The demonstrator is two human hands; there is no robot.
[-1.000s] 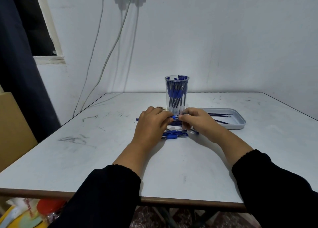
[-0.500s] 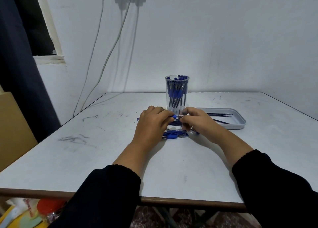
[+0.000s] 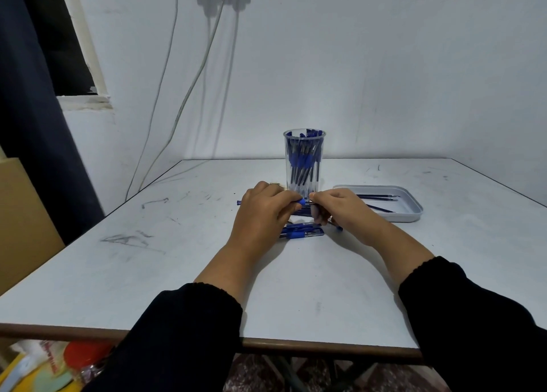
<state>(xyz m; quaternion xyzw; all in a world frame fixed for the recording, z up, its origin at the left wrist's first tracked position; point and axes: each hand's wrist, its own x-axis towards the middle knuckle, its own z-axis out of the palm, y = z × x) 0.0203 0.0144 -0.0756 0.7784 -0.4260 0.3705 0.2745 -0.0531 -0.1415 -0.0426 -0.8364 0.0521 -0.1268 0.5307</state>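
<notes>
Both hands meet over the middle of the white table (image 3: 296,288), just in front of a clear plastic cup (image 3: 304,166) filled with several blue pens. My left hand (image 3: 262,214) grips a blue pen (image 3: 301,203) by its barrel; the pen's far end pokes out to the left of the hand. My right hand (image 3: 340,208) pinches the same pen at the blue end between thumb and fingers. Below the hands a small pile of blue pens (image 3: 302,231) lies flat on the table, partly hidden by my fingers.
A shallow grey tray (image 3: 411,211) holding thin dark pen refills (image 3: 379,197) sits to the right of the cup. Cables hang down the white wall at the back left. A dark curtain and a brown board stand left of the table.
Hardly anything has moved. Both hands stay on the pen in front of the cup, with only slight shifts of the fingertips.
</notes>
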